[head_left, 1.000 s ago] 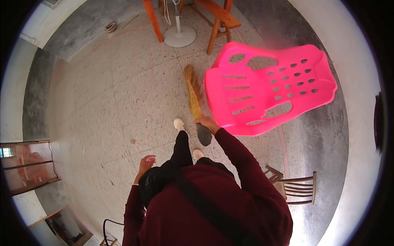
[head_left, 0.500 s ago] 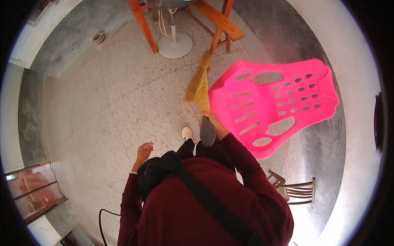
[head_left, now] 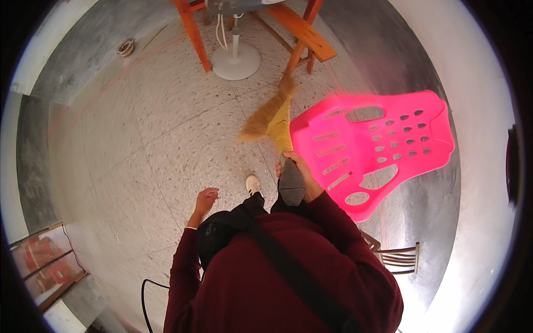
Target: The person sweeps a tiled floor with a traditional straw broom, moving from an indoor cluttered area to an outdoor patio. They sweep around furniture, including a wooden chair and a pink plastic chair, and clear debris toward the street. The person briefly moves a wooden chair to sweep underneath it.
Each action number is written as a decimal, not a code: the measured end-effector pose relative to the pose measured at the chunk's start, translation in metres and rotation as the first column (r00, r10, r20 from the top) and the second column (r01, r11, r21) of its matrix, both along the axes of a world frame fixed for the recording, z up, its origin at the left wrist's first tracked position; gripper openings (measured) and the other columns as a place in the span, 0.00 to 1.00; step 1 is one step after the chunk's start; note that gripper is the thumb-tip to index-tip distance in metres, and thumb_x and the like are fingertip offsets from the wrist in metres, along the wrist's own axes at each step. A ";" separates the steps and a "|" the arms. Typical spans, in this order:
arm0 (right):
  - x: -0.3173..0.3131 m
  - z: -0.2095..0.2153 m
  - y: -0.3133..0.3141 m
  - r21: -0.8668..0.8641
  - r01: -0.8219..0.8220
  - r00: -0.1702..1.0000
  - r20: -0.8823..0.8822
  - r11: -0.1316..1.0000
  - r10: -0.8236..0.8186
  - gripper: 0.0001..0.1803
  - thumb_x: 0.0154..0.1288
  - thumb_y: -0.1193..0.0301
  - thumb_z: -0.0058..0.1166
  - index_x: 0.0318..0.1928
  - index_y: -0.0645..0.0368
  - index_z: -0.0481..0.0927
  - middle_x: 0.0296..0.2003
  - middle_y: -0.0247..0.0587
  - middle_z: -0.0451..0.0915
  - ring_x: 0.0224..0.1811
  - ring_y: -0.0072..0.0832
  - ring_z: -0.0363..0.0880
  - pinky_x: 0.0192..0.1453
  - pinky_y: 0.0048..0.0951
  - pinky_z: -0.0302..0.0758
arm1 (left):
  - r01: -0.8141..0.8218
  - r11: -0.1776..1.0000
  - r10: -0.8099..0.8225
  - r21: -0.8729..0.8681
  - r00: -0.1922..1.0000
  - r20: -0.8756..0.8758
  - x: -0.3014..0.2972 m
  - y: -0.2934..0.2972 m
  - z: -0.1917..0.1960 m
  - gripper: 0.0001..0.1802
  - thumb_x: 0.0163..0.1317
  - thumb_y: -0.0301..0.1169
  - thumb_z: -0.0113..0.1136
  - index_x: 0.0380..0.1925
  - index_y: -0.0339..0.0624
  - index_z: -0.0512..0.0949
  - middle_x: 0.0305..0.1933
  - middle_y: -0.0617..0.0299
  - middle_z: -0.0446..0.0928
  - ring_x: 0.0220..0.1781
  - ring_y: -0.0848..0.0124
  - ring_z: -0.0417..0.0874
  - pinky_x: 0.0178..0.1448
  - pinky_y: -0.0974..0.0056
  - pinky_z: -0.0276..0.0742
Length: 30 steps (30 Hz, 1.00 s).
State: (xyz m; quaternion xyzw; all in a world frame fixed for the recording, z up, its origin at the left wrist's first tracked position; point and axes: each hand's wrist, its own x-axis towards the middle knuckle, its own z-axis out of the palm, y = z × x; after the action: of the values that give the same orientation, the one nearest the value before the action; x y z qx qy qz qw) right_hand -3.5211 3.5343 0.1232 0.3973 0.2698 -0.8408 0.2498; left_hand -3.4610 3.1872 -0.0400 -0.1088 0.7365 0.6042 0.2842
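My right hand (head_left: 301,166) is wrapped round the grey handle of a straw broom (head_left: 279,127). Yellow binding covers the broom's neck, and its tan bristles fan out ahead of me over the floor. The handle's rounded end points back toward my body. Out to the left, my left hand (head_left: 206,200) hangs in the air with loosely bent fingers and nothing visible in it. Just right of the broom stands a bright pink plastic chair (head_left: 363,133), its near side partly behind my right forearm.
A wooden frame with orange legs (head_left: 194,39) and a plank stands ahead, beside a fan on a round white base (head_left: 236,64). A small brown basket-like pot (head_left: 126,48) sits far left. A slatted wooden chair (head_left: 401,257) is behind at right. Walls enclose both sides.
The broom and my right hand have shifted slightly right, and the bristles spread wider to the left. My left hand has moved a little right and up.
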 end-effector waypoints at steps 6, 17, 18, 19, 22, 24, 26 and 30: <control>-0.033 -0.013 -0.008 0.022 0.091 0.995 -0.050 0.996 -0.090 0.15 0.50 0.63 0.50 0.30 0.62 0.66 0.19 0.42 0.70 0.18 0.33 0.71 0.22 0.30 0.72 | -0.085 0.993 0.089 -0.081 0.995 0.053 0.018 -0.023 -0.004 0.11 0.55 0.30 0.51 0.37 0.41 0.76 0.26 0.62 0.77 0.27 0.77 0.76 0.31 0.73 0.70; -0.099 -0.126 0.051 0.546 -0.024 0.986 -0.125 0.838 0.110 0.09 0.51 0.65 0.50 0.25 0.58 0.72 0.19 0.37 0.72 0.20 0.29 0.72 0.24 0.30 0.71 | -0.217 0.973 0.225 -0.074 0.966 0.127 0.053 -0.030 -0.005 0.11 0.55 0.31 0.52 0.37 0.41 0.76 0.27 0.63 0.77 0.29 0.76 0.77 0.31 0.72 0.71; -0.096 -0.132 0.053 0.513 -0.044 0.982 -0.134 0.857 0.131 0.10 0.52 0.64 0.49 0.24 0.57 0.72 0.19 0.37 0.72 0.20 0.29 0.72 0.25 0.30 0.71 | -0.209 0.975 0.217 -0.070 0.966 0.138 0.051 -0.026 -0.002 0.10 0.55 0.31 0.52 0.37 0.41 0.76 0.27 0.63 0.77 0.29 0.76 0.77 0.31 0.72 0.70; -0.091 -0.136 0.055 0.480 -0.060 0.979 -0.145 0.875 0.146 0.10 0.52 0.63 0.49 0.24 0.57 0.72 0.19 0.37 0.72 0.20 0.30 0.72 0.25 0.30 0.72 | -0.196 0.978 0.204 -0.064 0.968 0.149 0.048 -0.023 0.000 0.10 0.55 0.31 0.52 0.37 0.41 0.76 0.27 0.63 0.77 0.29 0.76 0.77 0.30 0.72 0.70; -0.082 -0.069 0.036 0.199 -0.148 0.988 -0.012 0.969 0.154 0.12 0.52 0.62 0.49 0.26 0.59 0.71 0.19 0.39 0.73 0.20 0.31 0.73 0.25 0.29 0.72 | -0.136 0.988 0.145 -0.069 0.978 0.153 0.032 -0.021 0.007 0.10 0.55 0.30 0.52 0.37 0.41 0.76 0.27 0.63 0.77 0.29 0.76 0.78 0.29 0.73 0.70; -0.072 -0.079 0.068 -0.040 -0.093 0.994 -0.065 0.995 0.091 0.12 0.53 0.64 0.50 0.29 0.60 0.69 0.23 0.41 0.71 0.24 0.28 0.72 0.29 0.27 0.73 | -0.088 0.991 0.103 -0.105 0.984 0.145 0.014 -0.018 0.009 0.10 0.55 0.30 0.52 0.37 0.42 0.76 0.27 0.63 0.77 0.29 0.76 0.78 0.30 0.72 0.71; -0.067 -0.064 0.097 -0.379 0.072 0.997 0.015 0.923 -0.071 0.14 0.52 0.67 0.50 0.33 0.64 0.64 0.26 0.43 0.68 0.25 0.28 0.70 0.29 0.26 0.73 | -0.071 0.990 0.087 -0.124 0.988 0.131 -0.008 -0.016 0.008 0.11 0.55 0.31 0.52 0.38 0.42 0.76 0.27 0.63 0.77 0.29 0.76 0.78 0.30 0.72 0.71; -0.069 -0.052 0.134 -0.159 0.108 0.990 -0.071 0.981 -0.121 0.16 0.51 0.68 0.51 0.37 0.62 0.62 0.25 0.44 0.68 0.23 0.28 0.69 0.27 0.27 0.73 | -0.029 0.989 0.042 -0.147 0.996 0.082 -0.058 0.006 0.016 0.11 0.55 0.31 0.52 0.38 0.42 0.76 0.27 0.62 0.77 0.29 0.76 0.77 0.31 0.71 0.72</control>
State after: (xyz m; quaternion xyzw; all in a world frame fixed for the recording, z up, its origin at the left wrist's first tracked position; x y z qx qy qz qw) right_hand -3.5898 3.6684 0.0714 0.3573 0.1903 -0.8875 0.2201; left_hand -3.5195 3.1933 -0.0235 -0.1678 0.7638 0.5486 0.2957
